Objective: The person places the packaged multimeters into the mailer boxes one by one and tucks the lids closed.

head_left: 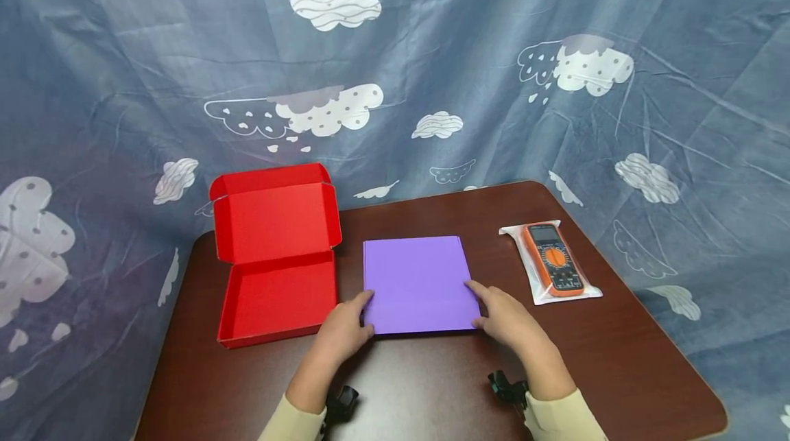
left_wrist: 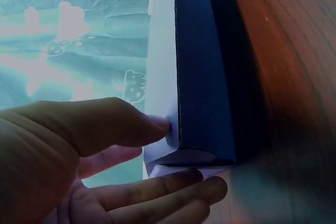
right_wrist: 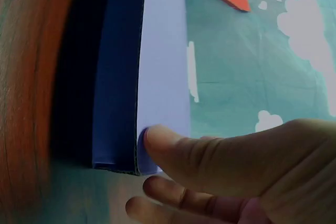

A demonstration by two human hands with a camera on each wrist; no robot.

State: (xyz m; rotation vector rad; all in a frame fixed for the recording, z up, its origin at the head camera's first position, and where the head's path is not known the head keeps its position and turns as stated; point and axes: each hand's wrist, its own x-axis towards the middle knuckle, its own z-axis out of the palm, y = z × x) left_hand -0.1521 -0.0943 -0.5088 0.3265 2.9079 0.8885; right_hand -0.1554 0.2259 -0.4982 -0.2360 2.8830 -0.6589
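Observation:
A flat purple cardboard box [head_left: 420, 283], its lid down, lies on the table in front of me. My left hand [head_left: 342, 328] holds its left side near the front corner. In the left wrist view the thumb [left_wrist: 157, 125] is on the pale top face and the other fingers lie along the end. At the opposite side my right hand [head_left: 507, 315] grips the box near its front right corner. Its thumb [right_wrist: 160, 141] presses the top close to the front edge in the right wrist view, with fingers beside the end wall.
To the left stands an open red box [head_left: 284, 297], its lid raised toward the curtain [head_left: 395, 50]. An orange multimeter [head_left: 555, 258] in a clear plastic bag [head_left: 586, 292] lies on the right of the dark wooden table [head_left: 426, 393]. Black camera mounts sit at both wrists.

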